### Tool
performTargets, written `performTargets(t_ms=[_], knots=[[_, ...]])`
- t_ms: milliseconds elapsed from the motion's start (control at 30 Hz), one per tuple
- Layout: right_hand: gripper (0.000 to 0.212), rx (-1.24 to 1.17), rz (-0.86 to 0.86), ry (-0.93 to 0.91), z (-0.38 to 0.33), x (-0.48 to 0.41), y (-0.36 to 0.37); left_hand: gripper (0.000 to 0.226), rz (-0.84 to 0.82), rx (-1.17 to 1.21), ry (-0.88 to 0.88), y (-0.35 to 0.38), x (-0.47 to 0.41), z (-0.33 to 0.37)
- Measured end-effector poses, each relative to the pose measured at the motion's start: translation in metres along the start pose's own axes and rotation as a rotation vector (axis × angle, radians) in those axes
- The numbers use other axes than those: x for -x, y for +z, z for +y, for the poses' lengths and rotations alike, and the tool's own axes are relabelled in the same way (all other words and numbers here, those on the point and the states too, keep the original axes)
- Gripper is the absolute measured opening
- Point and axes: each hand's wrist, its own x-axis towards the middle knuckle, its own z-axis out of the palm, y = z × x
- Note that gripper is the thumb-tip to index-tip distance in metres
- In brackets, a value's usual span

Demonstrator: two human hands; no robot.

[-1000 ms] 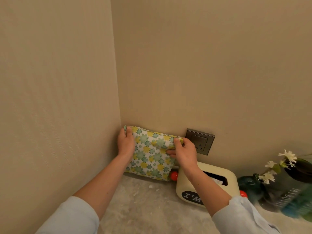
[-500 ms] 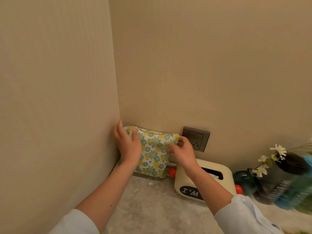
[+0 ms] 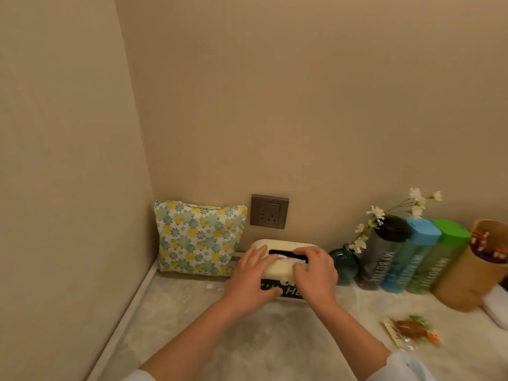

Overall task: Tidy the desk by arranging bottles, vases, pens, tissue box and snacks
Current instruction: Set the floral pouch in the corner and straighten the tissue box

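Note:
A cream tissue box [image 3: 286,244] with a black label stands against the back wall. My left hand [image 3: 251,280] grips its left end, thumb on the front. My right hand [image 3: 316,273] covers its right half, fingertips on the white tissue at the slot. A floral pouch [image 3: 198,237] leans upright in the corner, apart from both hands. Right of the box stand a dark teal vase [image 3: 343,264] with white flowers, then three bottles with black [image 3: 384,257], blue [image 3: 409,259] and green [image 3: 439,259] lids. A cardboard pen holder [image 3: 461,276] follows. A snack packet [image 3: 409,331] lies on the desk.
A grey wall socket [image 3: 269,211] sits just above the tissue box. Walls close the desk on the left and at the back. A white object [image 3: 497,306] lies at the right edge.
Both hands have let go of the floral pouch, which now leans in the corner, and moved right onto the tissue box. The view has dropped and shifted right.

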Motion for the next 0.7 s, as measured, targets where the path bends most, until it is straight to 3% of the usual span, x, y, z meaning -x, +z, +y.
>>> performTargets(t_ms=[133, 300, 700], knots=[[0.046, 0.001, -0.072, 0.12, 0.017, 0.014, 0.003, 0.07, 0.0, -0.08, -0.021, 0.011, -0.004, 0.003], [0.056, -0.084, -0.182, 0.069, 0.021, 0.016, 0.003, 0.056, 0.08, -0.043, -0.08, 0.009, -0.008, 0.004], [0.058, -0.091, -0.27, -0.005, 0.021, 0.01, -0.001, 0.058, 0.074, -0.02, -0.171, -0.002, -0.005, 0.006]])
